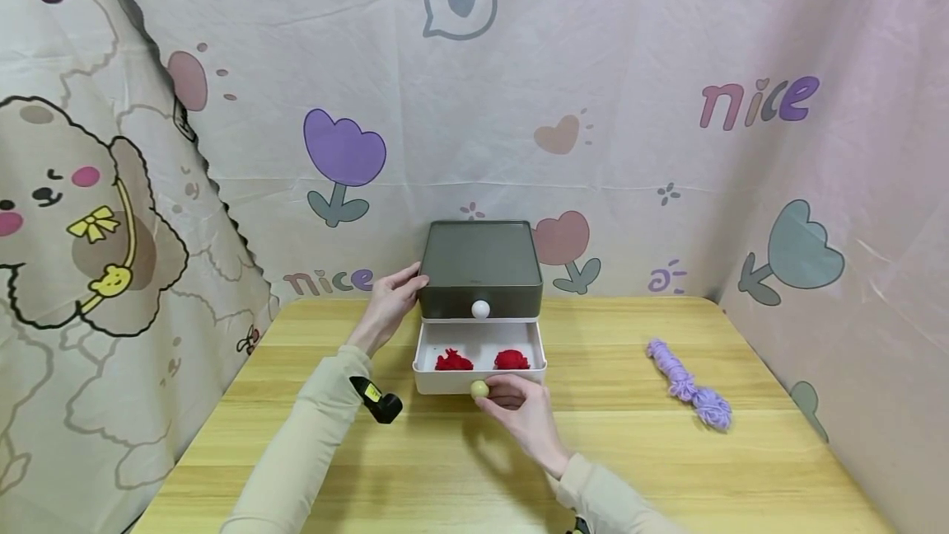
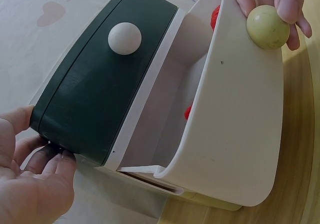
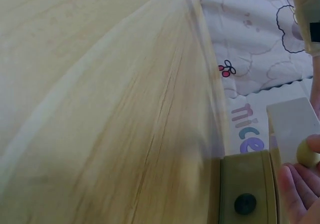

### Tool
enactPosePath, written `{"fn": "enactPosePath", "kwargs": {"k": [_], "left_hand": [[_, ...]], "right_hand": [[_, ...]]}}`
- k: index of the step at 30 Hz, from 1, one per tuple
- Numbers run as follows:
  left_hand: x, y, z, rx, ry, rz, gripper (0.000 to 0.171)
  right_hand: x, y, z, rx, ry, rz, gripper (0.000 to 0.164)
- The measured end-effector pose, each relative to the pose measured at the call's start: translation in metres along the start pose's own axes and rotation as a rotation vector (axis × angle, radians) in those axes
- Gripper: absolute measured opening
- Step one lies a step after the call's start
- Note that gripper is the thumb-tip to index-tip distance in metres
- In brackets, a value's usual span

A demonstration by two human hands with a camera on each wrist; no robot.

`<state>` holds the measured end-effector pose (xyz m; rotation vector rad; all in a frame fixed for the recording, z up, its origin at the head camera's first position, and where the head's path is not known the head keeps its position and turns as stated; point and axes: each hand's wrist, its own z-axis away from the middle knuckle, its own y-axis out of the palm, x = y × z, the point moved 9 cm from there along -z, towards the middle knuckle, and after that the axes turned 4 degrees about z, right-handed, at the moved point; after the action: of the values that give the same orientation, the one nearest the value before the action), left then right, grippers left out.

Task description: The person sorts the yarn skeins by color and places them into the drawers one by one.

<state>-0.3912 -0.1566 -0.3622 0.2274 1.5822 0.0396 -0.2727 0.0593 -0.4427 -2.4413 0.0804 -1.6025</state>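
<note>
A small drawer box (image 1: 480, 266) with a dark green top stands at the back of the wooden table (image 1: 445, 476). Its white lower drawer (image 1: 479, 365) is pulled out, with two red yarn bundles (image 1: 511, 359) inside. My right hand (image 1: 519, 410) pinches the drawer's yellowish round knob (image 1: 479, 389) (image 2: 268, 26) (image 3: 307, 151). My left hand (image 1: 389, 303) (image 2: 35, 184) rests flat against the box's left side (image 2: 60, 134). The upper drawer, with a white knob (image 1: 480, 309) (image 2: 124, 38), is closed.
A skein of purple yarn (image 1: 689, 386) lies on the table to the right. Patterned cloth walls (image 1: 474, 105) close in the back and both sides. A black wrist-worn camera (image 1: 376, 400) sits on my left sleeve.
</note>
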Motion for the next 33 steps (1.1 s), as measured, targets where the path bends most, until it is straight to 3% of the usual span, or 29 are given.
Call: {"fn": "enactPosePath", "kwargs": {"k": [33], "left_hand": [[-0.0006,0.0007,0.0010,-0.001,-0.002,0.005,0.057]], "right_hand": [[-0.0035,0.0006,-0.0009,-0.023,0.023,0.004,0.026]]}}
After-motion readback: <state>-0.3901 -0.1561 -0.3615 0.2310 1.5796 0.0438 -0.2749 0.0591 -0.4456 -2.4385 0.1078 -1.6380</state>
